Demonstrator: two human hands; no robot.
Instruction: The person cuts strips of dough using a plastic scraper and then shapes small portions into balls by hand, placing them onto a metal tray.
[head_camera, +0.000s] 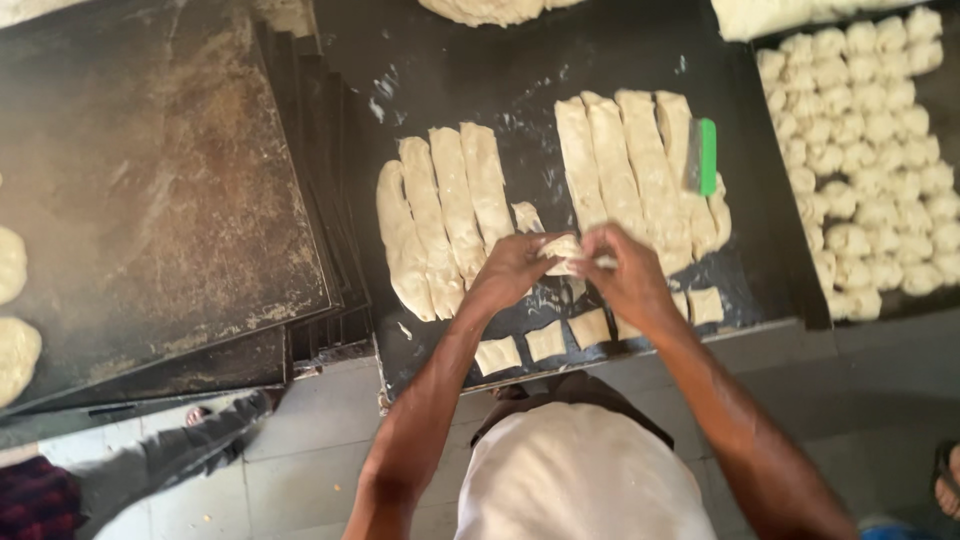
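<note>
Left hand: your left hand (515, 268) is curled nearly closed, fingertips pinching the left end of a small dough piece (562, 249) just above the worktop.
Right hand: your right hand (628, 275) is curled the same way, thumb and fingers gripping the right end of that piece, so your two hands almost touch.
Dough piece: it is pale, folded between your fingertips, held over the front middle of the dark tray (450, 70).
Cut squares: small squares of dough (545, 341) lie in a row along the tray's front edge, just below your hands; another one (705, 305) sits to the right of your right wrist.
Left strips: four long dough strips (440, 215) lie side by side, slightly slanted, just left of your left hand; a short offcut (527, 216) rests between them and your fingers.
Right strips: four more long strips (625, 170) lie beyond your right hand, running away from you.
Scraper: a green-handled dough scraper (702, 156) rests on the rightmost strip.
Shaped pieces: on your far right, a separate tray (935, 302) is crowded with small rounded dough pieces (865, 150) in close rows.
Stacked trays: on your left a stack of dark baking trays (150, 180) lies fanned at the edges, with round dough pieces (12, 300) at its left edge.
Floor: pale tiles (310, 460) show below the table; another person's grey-trousered leg and foot (190, 440) stand at lower left.
</note>
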